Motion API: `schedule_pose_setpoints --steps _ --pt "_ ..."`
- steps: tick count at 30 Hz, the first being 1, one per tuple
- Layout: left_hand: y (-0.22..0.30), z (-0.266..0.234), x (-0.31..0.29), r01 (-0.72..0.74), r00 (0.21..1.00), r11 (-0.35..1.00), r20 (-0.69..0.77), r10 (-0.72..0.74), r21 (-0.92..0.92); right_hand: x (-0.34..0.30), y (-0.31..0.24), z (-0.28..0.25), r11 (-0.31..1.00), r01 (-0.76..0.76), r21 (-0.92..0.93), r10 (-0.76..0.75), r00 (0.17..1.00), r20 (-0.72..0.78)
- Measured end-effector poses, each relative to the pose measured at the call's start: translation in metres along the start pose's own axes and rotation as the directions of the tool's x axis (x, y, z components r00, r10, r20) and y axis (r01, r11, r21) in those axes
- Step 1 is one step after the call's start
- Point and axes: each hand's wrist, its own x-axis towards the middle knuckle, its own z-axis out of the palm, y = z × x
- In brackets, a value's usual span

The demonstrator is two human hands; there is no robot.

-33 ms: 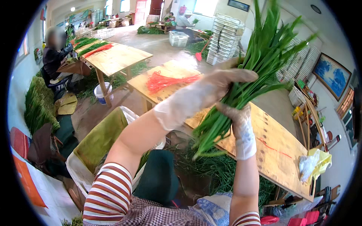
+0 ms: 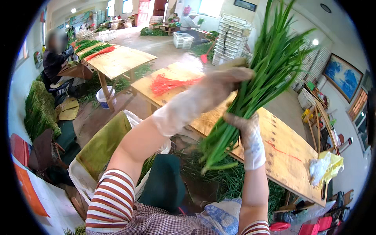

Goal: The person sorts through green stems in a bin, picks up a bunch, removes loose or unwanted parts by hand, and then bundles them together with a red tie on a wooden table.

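A large bunch of Chinese chives (image 2: 270, 66), with long flat green leaves, slants up and to the right above the table. My right hand (image 2: 246, 127), in a thin pale glove with brown stains, is wrapped round its lower part. The stalk ends stick out below, toward the lower left. Against the left side of the leaves is my left hand (image 2: 235, 76), gloved too and blurred by motion. Its fingers are stretched out and not closed round the bunch. On the wooden table (image 2: 282, 156) lie red ties (image 2: 172, 84), and a single red strand (image 2: 284, 152) is nearer me.
Left of my knees stands a white basket (image 2: 78, 172) with a green cloth. Loose greens (image 2: 219, 180) cover the floor under the table. A plastic bag (image 2: 327, 168) sits on the table's right end. Another person (image 2: 58, 58) sits at a second table; white crates (image 2: 231, 39) are stacked behind.
My left hand has shifted slightly left and now sits at the side of the leaves. The leaf tips have swung a little left; my right hand keeps its hold.
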Motion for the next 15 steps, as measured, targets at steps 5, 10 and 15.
schedule_pose_setpoints --steps 5,10,15 --pt "-0.050 -0.048 -0.107 0.345 0.925 0.915 0.090 -0.370 0.211 -0.076 0.027 -0.009 0.980 -0.112 -0.167 0.101 0.992 -0.075" --pt "-0.142 0.028 -0.174 0.320 0.935 0.918 0.079 -0.346 0.235 -0.111 0.088 -0.002 0.504 0.015 -0.864 -0.144 0.987 -0.067" --pt "-0.205 0.045 -0.171 0.101 0.752 0.958 -0.609 -0.251 -0.269 -0.139 0.141 0.012 0.121 -0.013 -0.993 -0.273 0.961 -0.046"
